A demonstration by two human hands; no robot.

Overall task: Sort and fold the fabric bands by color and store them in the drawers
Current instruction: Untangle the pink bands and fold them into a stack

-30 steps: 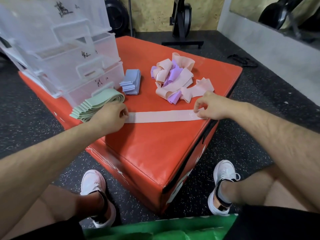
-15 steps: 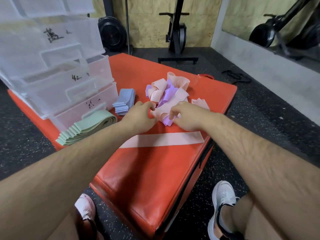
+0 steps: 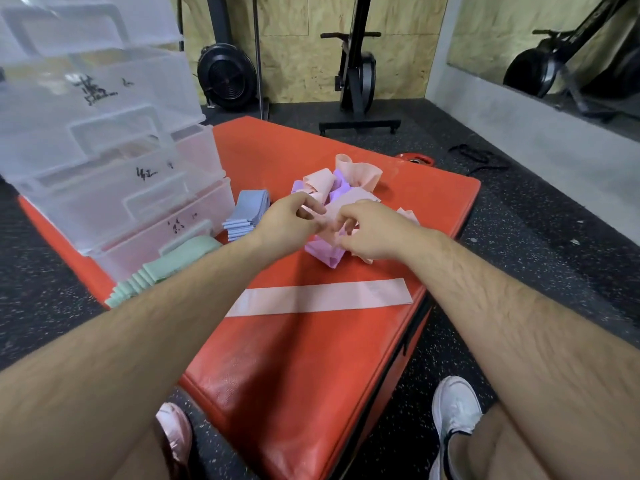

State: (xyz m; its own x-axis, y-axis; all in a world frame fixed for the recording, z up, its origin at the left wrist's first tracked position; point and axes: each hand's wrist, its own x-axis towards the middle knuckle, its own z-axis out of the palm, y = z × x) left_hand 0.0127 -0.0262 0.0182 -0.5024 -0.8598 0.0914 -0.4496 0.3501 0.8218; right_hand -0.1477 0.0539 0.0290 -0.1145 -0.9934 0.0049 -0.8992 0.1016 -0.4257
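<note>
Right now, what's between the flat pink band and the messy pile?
Nothing: in the head view, only bare red pad shows between the flat pink band and the pile.

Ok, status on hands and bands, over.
Left hand and right hand both pinching a pink band on the mixed pile. One pink strip lies flat nearer the person. Green stack and blue stack beside the drawers. Nothing blocking.

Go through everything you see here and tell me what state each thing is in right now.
Loose pile, pink and purple bands, tangled, unsorted.
Left hand, pinching fabric in the loose pile.
Right hand, fingers curled on the same pile.
Flat pink band, laid out straight, unfolded, untouched.
Drawers, clear plastic; open or shut unclear.
Green stack, folded, outside the drawers.
Blue stack, folded, outside the drawers.
</note>
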